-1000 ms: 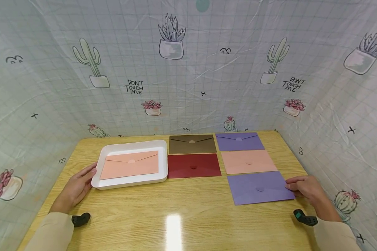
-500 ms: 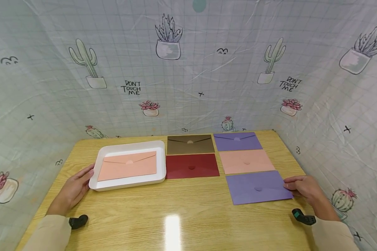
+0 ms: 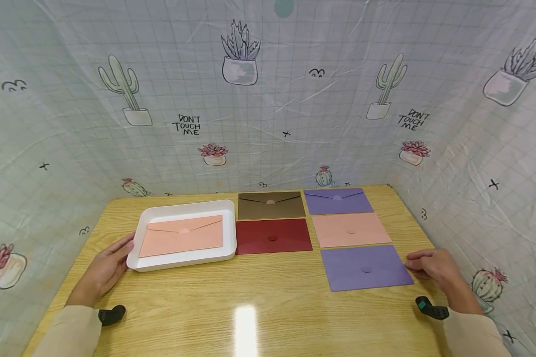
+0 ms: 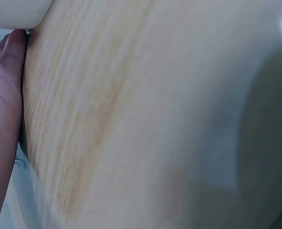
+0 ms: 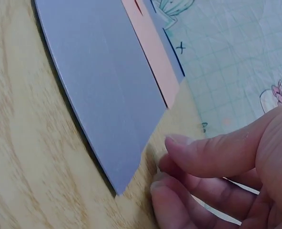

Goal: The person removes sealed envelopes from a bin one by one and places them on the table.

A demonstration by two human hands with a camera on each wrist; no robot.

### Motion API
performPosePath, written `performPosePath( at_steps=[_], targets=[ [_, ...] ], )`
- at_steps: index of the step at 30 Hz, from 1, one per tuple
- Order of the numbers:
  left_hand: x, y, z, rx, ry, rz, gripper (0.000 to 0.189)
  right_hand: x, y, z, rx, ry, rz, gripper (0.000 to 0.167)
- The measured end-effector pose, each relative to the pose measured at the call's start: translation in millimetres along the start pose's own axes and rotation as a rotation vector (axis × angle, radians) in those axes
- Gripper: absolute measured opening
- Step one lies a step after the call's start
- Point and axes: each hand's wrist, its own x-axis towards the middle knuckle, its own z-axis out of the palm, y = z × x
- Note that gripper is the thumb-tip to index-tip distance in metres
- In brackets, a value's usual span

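My left hand (image 3: 104, 270) rests against the left end of a white tray (image 3: 183, 264), fingers fairly straight; the left wrist view has this hand (image 4: 5, 95) beside the tray's wall (image 4: 17, 14). A pink envelope (image 3: 183, 238) lies in the tray, flap side up. Just off the right edge of the nearest purple envelope (image 3: 362, 272) is my right hand (image 3: 435, 267). In the right wrist view its thumb and fingers are loosely bent and hold nothing, with a small gap to the envelope (image 5: 103, 95), which lies flat on the table.
Behind the near purple envelope lie a pink envelope (image 3: 353, 230) and another purple one (image 3: 339, 201). A brown envelope (image 3: 270, 210) and a red envelope (image 3: 272, 243) lie between these and the tray. Patterned cloth (image 3: 286, 99) encloses the wooden table (image 3: 183, 307) at back and sides.
My right hand has let go of the near purple envelope, whose right edge has dropped flat and slightly left of the fingers. The left hand stays at the tray. The head view shifted slightly.
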Motion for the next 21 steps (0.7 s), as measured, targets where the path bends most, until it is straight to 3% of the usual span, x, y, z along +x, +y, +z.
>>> performPosePath(
  at_steps=[3, 7, 14, 21],
  targets=[
    [0.1, -0.7, -0.9, -0.005, -0.004, 0.018, 0.068, -0.8, -3, 2, -0.014, 0.025, -0.013, 0.038],
    [0.7, -0.9, -1.2, 0.000, -0.001, 0.019, 0.069, -0.9, -7, 6, 0.074, 0.008, -0.018, 0.040],
    [0.0, 0.9, -0.3, -0.006, 0.006, 0.013, 0.073, 4.2, -15, 20, 0.269, -0.090, -0.058, 0.022],
    [-0.3, 2.8, 2.6, 0.008, 0.014, -0.017, 0.078, 2.5, -32, 37, 0.299, -0.138, -0.102, 0.020]
  ],
)
